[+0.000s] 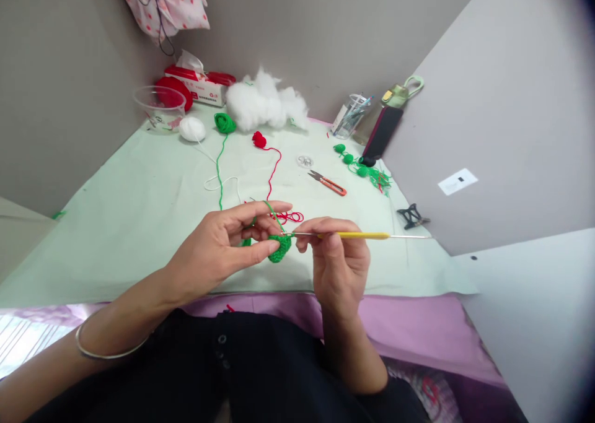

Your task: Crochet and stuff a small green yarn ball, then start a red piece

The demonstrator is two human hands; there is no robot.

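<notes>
Pointing left, yellow hook (360, 235) crosswise in right fingers (333, 244).

At eleven o'clock, a red-and-white tissue box (204, 93) sits below a hanging spotted cloth (181, 5); at one, a clear pen cup (344, 121); toward two, a dark slab (383, 130) leans by a green-topped bottle (393, 96); at three, a black stand-like object (411, 216).

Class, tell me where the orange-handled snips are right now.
In the head view, the snips lie on the pale green cloth, right of centre, just beyond the right hand and nearest the small round clear case.
</notes>
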